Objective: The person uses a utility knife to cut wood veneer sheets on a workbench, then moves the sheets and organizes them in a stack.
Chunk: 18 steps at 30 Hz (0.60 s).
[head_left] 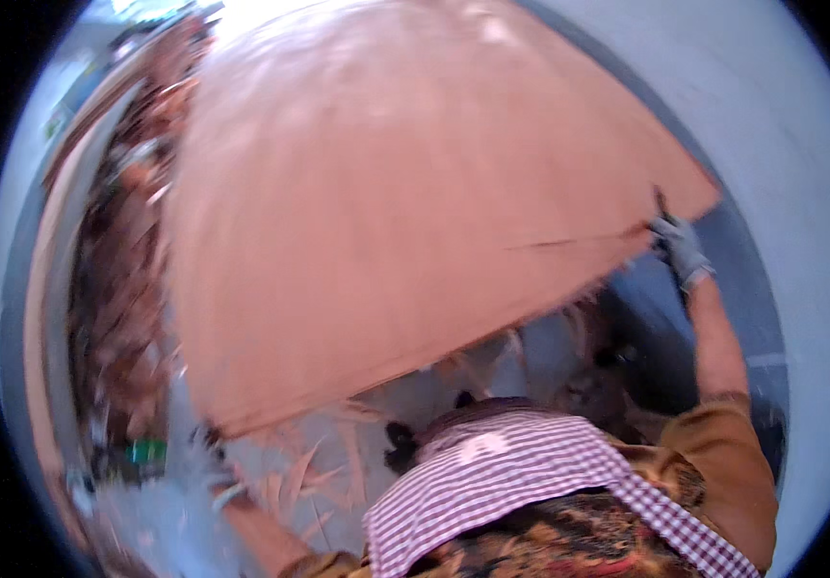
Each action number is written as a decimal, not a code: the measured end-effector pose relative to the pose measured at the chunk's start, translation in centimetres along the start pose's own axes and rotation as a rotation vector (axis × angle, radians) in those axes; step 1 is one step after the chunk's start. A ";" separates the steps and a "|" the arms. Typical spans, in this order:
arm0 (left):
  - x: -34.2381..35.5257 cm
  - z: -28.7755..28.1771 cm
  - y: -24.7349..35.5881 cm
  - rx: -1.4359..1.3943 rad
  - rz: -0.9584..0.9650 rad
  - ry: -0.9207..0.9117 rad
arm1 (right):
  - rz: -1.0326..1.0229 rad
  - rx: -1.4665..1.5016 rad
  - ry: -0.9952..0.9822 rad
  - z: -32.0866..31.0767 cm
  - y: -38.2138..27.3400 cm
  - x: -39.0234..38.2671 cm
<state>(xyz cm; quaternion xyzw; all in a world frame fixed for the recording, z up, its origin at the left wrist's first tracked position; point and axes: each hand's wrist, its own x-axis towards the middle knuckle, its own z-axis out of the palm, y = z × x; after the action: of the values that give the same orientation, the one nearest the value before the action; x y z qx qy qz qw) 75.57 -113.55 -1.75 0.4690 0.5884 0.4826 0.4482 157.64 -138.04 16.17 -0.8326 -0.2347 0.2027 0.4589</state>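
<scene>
A large reddish-brown wood veneer sheet (415, 193) spreads across most of the view, its near edge slanting up toward the right. My right hand (682, 252), in a pale glove with dark fingers, grips that edge close to the right corner. A dark split or line runs inward from this grip. At the near left corner, my gloved left hand (211, 467) is closed on the sheet, somewhat blurred by motion. Its fingers show only in part.
Broken veneer scraps (131, 289) are heaped along the left side, beside a long pale board (59, 250). Thin wood strips (304, 472) litter the floor below the sheet. A green item (146, 451) lies at the lower left. A pale wall (800, 193) rises on the right.
</scene>
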 end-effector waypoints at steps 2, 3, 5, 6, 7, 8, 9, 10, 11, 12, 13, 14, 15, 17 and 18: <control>0.8 -3.1 -2.3 0.112 0.177 -0.115 | -0.056 -0.002 -0.022 0.7 1.9 2.2; 0.1 1.4 1.0 -0.149 -0.241 -0.022 | -0.013 0.070 -0.018 -0.1 2.5 1.8; 0.1 2.6 1.5 -0.152 -0.209 0.082 | 0.008 0.083 0.006 -0.1 2.7 1.7; 0.2 2.6 2.0 -0.152 -0.194 0.147 | 0.012 0.078 0.016 0.4 2.4 1.7; -0.2 2.9 2.3 -0.107 -0.180 0.129 | 0.013 0.068 0.028 0.4 2.5 1.6; -0.7 3.2 3.0 -0.063 -0.166 0.111 | 0.013 0.079 0.018 0.5 2.9 1.5; -0.8 3.5 3.2 -0.020 -0.151 0.093 | 0.018 0.085 0.025 0.3 3.1 1.2; -0.9 3.7 3.5 -0.040 -0.139 0.117 | 0.022 0.095 0.031 0.6 3.0 0.6; -1.1 3.9 3.8 -0.027 -0.156 0.107 | 0.026 0.104 0.038 0.5 3.1 0.1; -1.7 4.0 4.2 -0.014 -0.172 0.097 | 0.031 0.058 0.030 0.0 3.9 0.2; -2.0 4.4 5.0 -0.001 -0.188 0.088 | 0.031 0.062 0.039 -0.1 3.7 -0.1; -1.2 3.0 3.4 -0.052 -0.109 0.006 | 0.029 0.069 0.039 0.2 3.5 -0.5; -0.8 1.4 2.0 -0.086 -0.159 0.029 | 0.026 0.076 0.040 0.5 3.3 -0.6; -0.8 1.8 2.3 -0.159 -0.261 0.057 | 0.042 0.040 0.067 0.3 3.4 -0.2; 1.3 -3.0 -1.2 0.043 -0.085 -0.055 | 0.028 0.049 0.070 0.4 3.5 0.3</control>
<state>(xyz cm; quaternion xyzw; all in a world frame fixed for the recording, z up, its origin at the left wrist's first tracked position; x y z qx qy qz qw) 72.33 -112.84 -2.61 0.4661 0.6055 0.4374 0.4741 158.36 -139.23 12.88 -0.8310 -0.2017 0.1856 0.4840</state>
